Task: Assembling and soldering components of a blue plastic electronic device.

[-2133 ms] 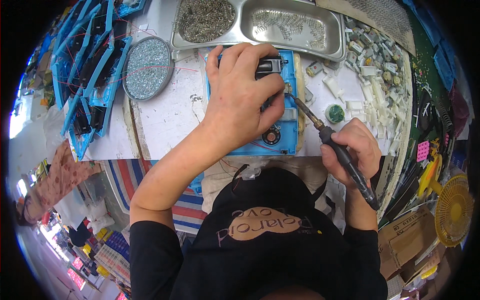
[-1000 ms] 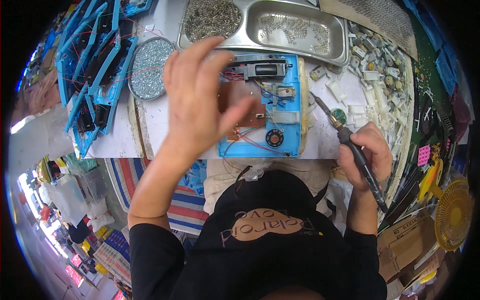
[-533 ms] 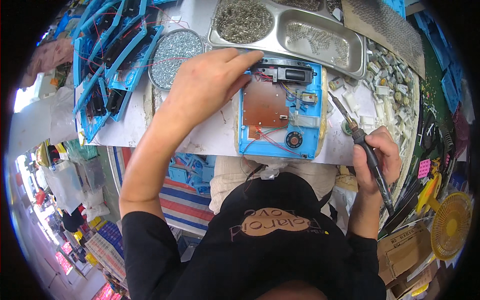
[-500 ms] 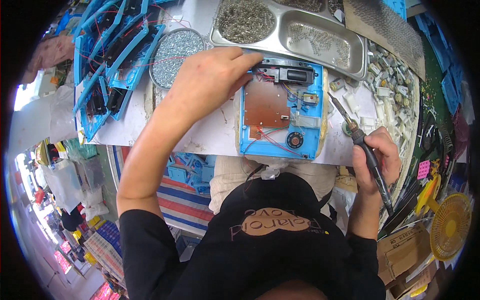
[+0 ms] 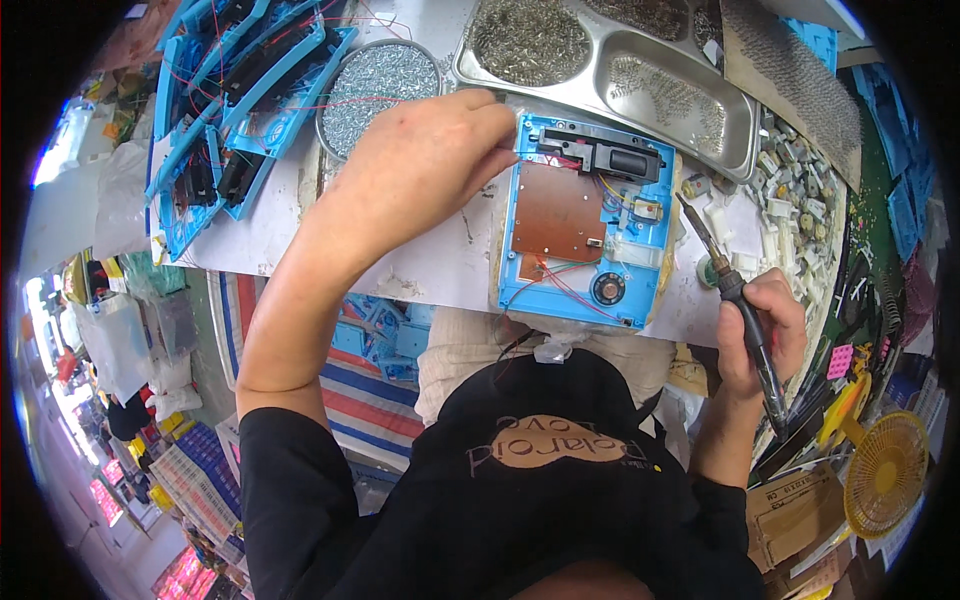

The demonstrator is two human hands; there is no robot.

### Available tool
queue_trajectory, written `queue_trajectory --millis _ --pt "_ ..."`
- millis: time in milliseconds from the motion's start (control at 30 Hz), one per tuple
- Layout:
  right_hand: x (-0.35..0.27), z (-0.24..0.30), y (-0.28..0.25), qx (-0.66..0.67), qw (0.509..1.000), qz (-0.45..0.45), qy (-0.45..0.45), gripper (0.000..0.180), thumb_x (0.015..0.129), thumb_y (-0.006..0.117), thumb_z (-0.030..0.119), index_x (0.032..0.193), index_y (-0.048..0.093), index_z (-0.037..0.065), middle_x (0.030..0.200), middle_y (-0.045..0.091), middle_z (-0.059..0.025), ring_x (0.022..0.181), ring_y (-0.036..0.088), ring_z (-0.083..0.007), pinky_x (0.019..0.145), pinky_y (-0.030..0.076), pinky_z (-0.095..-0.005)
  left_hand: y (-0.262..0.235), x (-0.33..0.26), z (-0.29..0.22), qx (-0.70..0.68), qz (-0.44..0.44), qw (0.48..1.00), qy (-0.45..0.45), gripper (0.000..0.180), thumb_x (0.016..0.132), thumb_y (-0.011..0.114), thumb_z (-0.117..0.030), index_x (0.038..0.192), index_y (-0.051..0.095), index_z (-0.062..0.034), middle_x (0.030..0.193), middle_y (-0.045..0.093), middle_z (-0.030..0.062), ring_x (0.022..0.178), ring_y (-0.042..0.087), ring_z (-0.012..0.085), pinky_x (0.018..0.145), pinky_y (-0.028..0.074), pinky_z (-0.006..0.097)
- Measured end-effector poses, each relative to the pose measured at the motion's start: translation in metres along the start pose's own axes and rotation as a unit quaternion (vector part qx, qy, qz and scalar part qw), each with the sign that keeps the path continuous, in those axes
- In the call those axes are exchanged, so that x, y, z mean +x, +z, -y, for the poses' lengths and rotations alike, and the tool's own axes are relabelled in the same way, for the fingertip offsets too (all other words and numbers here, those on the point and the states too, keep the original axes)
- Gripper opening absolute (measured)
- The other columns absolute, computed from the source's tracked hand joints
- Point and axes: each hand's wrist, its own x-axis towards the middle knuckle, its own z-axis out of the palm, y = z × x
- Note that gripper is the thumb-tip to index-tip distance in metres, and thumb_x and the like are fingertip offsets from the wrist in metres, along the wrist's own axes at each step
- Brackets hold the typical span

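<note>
An open blue plastic casing (image 5: 583, 313) lies on the table in front of me. It holds a brown circuit board (image 5: 558, 212), a black module (image 5: 630, 160) along its far edge, a small round speaker (image 5: 608, 289) and thin coloured wires. My left hand (image 5: 435, 150) is at the casing's far left corner, thumb and fingers pinched together. A thin dark line, perhaps a wire, runs from the fingertips toward the black module; what they grip is too small to make out. My right hand (image 5: 765, 335) grips a soldering iron (image 5: 735, 285), its tip raised beside the casing's right edge.
Behind the casing stands a metal compartment tray (image 5: 590, 75) with small metal parts. A round bowl of screws (image 5: 378, 90) sits behind my left hand, beside stacked blue casings (image 5: 235, 110) trailing red wires. White parts (image 5: 795, 210) are heaped at right. A yellow fan (image 5: 885, 475) is at lower right.
The whole view has shifted, so the table's things appear farther right. My left hand has drawn slightly left from over the casing's edge. My right hand still grips the soldering iron.
</note>
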Motion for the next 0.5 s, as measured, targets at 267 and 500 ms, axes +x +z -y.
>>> queue_trajectory --millis 267,500 --pt "0.004 0.004 0.007 0.003 1.000 0.003 -0.004 0.032 0.080 0.077 0.001 0.107 0.060 0.000 0.075 0.059 -0.0091 0.064 0.053 -0.0187 0.059 0.039 -0.0295 0.026 0.020 -0.022 -0.144 -0.119 0.982 -0.007 0.015 0.092 0.070 -0.014 0.095 0.062 -0.0020 0.088 0.065 0.0095 0.074 0.065 0.0233 0.065 0.052 0.032" --pt "-0.005 -0.005 0.005 0.033 0.999 -0.042 0.008 0.033 0.086 0.076 0.006 0.113 0.058 -0.001 0.083 0.061 -0.0099 0.068 0.055 -0.0167 0.061 0.042 -0.0289 0.053 0.005 -0.018 -0.568 -0.122 0.782 -0.225 0.016 0.097 0.069 -0.015 0.093 0.065 0.0003 0.092 0.073 0.0097 0.073 0.067 0.0126 0.064 0.055 0.025"
